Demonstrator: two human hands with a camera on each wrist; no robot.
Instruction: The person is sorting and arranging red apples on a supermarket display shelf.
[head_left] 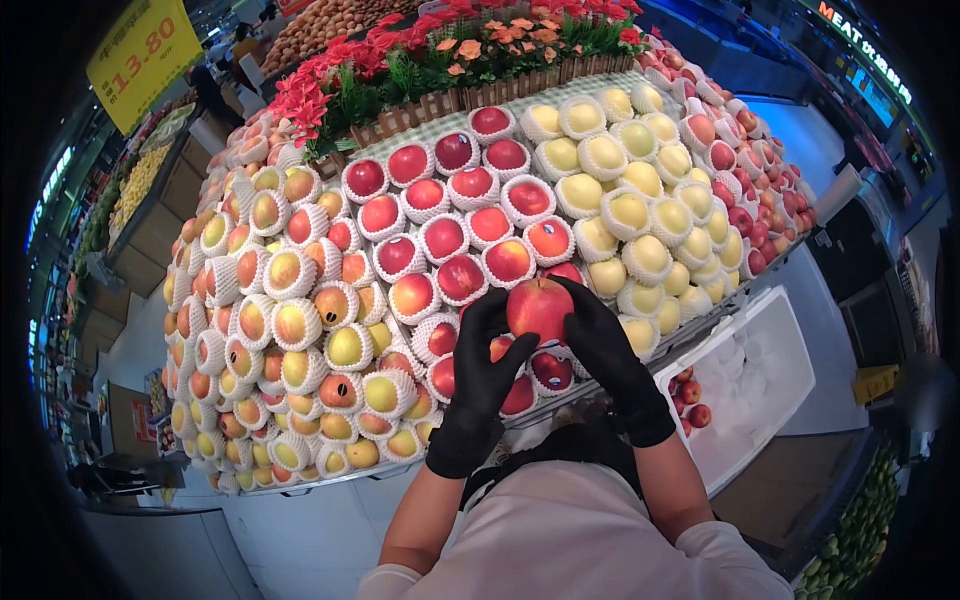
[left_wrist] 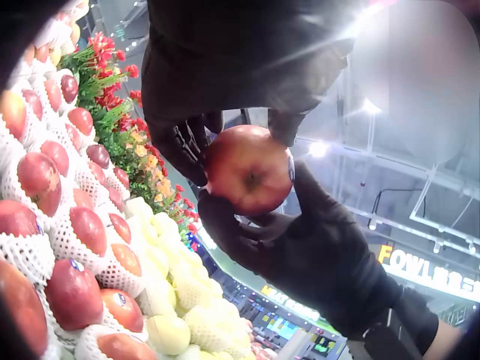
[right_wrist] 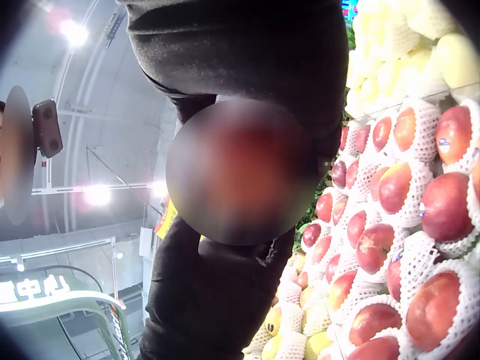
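Note:
Both black-gloved hands hold one bare red apple [head_left: 541,309] above the front of the fruit display. The left hand [head_left: 487,352] has its fingers and thumb round the apple's left side, and the right hand [head_left: 598,342] grips its right side. In the left wrist view the apple [left_wrist: 249,169] shows its hollowed end, between the left hand [left_wrist: 232,67] above and the right hand [left_wrist: 300,247] below. A blur hides the apple in the right wrist view, where the right hand [right_wrist: 247,52] is at the top and the left hand [right_wrist: 214,292] lower down.
Red apples in white foam nets [head_left: 443,237] lie in rows beneath the hands. Yellow netted fruit [head_left: 629,210] is to the right, mixed yellow-red fruit [head_left: 285,270] to the left. A white foam box [head_left: 790,385] with loose apples stands at the right. Red flowers and a small fence [head_left: 440,103] line the back.

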